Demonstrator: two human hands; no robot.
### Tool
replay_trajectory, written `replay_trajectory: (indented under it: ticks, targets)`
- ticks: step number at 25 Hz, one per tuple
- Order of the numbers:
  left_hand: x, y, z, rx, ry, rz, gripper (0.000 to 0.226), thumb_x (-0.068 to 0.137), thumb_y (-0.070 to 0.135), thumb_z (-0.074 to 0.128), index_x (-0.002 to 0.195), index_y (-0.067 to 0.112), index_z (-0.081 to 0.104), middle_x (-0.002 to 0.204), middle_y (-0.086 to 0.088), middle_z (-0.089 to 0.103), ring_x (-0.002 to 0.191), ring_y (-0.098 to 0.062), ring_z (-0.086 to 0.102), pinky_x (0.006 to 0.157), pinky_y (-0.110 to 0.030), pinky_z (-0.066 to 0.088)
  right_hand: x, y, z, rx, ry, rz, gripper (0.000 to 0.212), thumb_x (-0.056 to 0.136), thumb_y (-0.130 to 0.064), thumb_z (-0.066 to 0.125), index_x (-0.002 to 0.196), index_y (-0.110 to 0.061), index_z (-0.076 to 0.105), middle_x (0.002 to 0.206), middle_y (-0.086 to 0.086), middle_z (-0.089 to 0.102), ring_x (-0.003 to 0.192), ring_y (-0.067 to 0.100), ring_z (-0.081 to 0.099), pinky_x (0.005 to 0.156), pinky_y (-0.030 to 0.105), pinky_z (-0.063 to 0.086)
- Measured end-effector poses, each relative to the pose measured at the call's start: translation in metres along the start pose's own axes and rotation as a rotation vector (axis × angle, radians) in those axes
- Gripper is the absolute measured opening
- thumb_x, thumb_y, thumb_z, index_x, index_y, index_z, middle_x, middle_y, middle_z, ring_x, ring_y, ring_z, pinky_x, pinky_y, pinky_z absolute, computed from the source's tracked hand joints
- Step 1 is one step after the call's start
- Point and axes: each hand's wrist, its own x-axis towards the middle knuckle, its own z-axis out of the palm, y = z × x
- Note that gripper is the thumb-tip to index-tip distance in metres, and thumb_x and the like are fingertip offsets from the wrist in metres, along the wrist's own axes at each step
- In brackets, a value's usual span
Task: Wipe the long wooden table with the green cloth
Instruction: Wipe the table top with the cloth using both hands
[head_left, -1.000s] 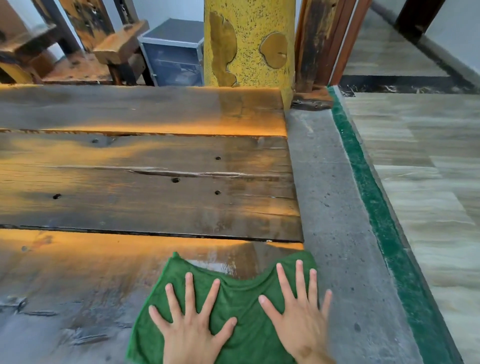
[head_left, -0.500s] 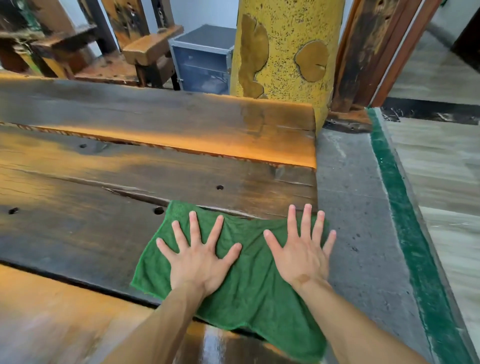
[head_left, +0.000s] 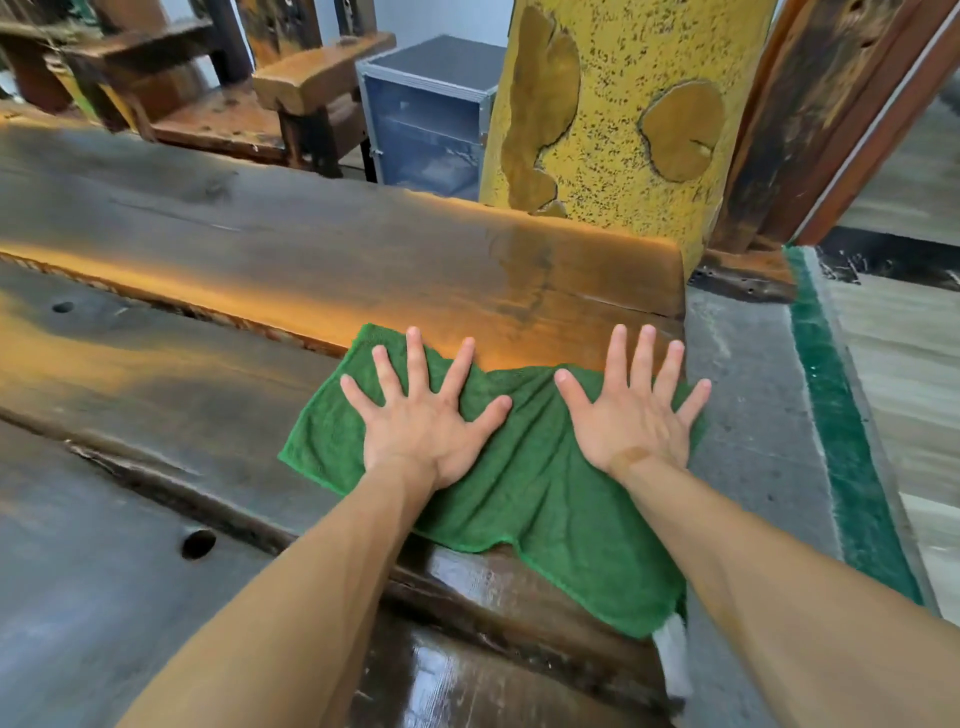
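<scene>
Hands, left (head_left: 423, 415) and right (head_left: 631, 415), press flat with fingers spread on the green cloth (head_left: 519, 493); near worktop (head_left: 260, 249) planks glisten, far plank looks unwiped.

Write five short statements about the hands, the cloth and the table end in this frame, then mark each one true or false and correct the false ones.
1. Both hands lie flat on the green cloth with fingers spread. True: the left hand and the right hand both press on it.
2. The cloth is bunched into a ball under one palm. False: it lies spread out under both hands.
3. The cloth sits near the right end of the wooden table. True.
4. The yellow pillar stands on the tabletop. False: it rises from behind the table's far right corner.
5. The left hand grips a spray bottle. False: it holds nothing and rests open on the cloth.
</scene>
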Motion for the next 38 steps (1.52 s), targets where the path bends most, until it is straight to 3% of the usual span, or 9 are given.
replay_trajectory:
  ticks: [11, 17, 22, 25, 29, 38]
  targets:
    - [0.172, 0.060, -0.015, -0.030, 0.027, -0.053, 0.082, 0.085, 0.088, 0.012, 0.155, 0.052, -0.011, 0.167, -0.007, -0.026, 0.151, -0.045, -0.022, 0.113, -0.074, -0.012, 0.199, -0.015, -0.012, -0.039, 0.033, -0.030, 0.087, 0.091, -0.080, 0.008, 0.159, -0.030, -0.012, 0.169, 0.002, -0.012, 0.153, 0.030, -0.016, 0.118, 0.065, -0.008]
    - [0.286, 0.081, -0.028, -0.025, 0.028, -0.115, 0.082, 0.084, 0.089, 0.016, 0.155, 0.055, -0.002, 0.169, -0.006, -0.018, 0.152, -0.044, -0.017, 0.114, -0.073, -0.010, 0.305, -0.035, -0.014, -0.042, 0.032, -0.119, 0.086, 0.089, -0.082, 0.008, 0.159, -0.034, -0.012, 0.168, 0.001, -0.013, 0.153, 0.031, -0.015, 0.119, 0.064, -0.008]
    - [0.361, 0.095, -0.034, -0.031, 0.033, -0.149, 0.079, 0.083, 0.089, 0.016, 0.154, 0.058, 0.002, 0.171, -0.004, -0.005, 0.154, -0.042, -0.014, 0.114, -0.073, -0.010, 0.367, -0.047, -0.015, -0.004, -0.038, -0.137, 0.080, 0.093, -0.075, 0.017, 0.159, -0.036, -0.005, 0.169, 0.004, -0.009, 0.154, 0.035, -0.009, 0.120, 0.063, 0.001]
    - [0.370, 0.098, -0.035, -0.026, 0.062, -0.149, 0.074, 0.087, 0.084, 0.018, 0.155, 0.056, 0.008, 0.171, -0.003, 0.002, 0.155, -0.040, -0.008, 0.115, -0.072, -0.008, 0.374, -0.050, -0.017, 0.032, -0.043, -0.119, 0.074, 0.096, -0.068, 0.020, 0.160, -0.033, 0.004, 0.169, 0.005, -0.005, 0.154, 0.037, -0.008, 0.120, 0.064, 0.002]
    - [0.352, 0.101, -0.032, -0.081, 0.135, -0.171, 0.079, 0.087, 0.085, 0.020, 0.156, 0.053, -0.003, 0.171, -0.003, -0.009, 0.154, -0.044, -0.009, 0.116, -0.072, -0.006, 0.355, -0.036, -0.018, 0.039, 0.018, -0.137, 0.065, 0.099, -0.061, 0.019, 0.157, -0.033, 0.023, 0.170, 0.003, 0.000, 0.154, 0.034, -0.005, 0.119, 0.063, 0.002]
    - [0.258, 0.130, -0.022, -0.008, -0.029, -0.054, 0.093, 0.074, 0.098, 0.006, 0.155, 0.055, -0.008, 0.169, -0.004, -0.018, 0.153, -0.044, -0.015, 0.113, -0.075, -0.011, 0.257, 0.039, -0.025, 0.029, -0.056, -0.105, 0.068, 0.097, -0.069, 0.013, 0.159, -0.042, 0.001, 0.168, -0.003, -0.013, 0.153, 0.029, -0.018, 0.122, 0.058, -0.005]
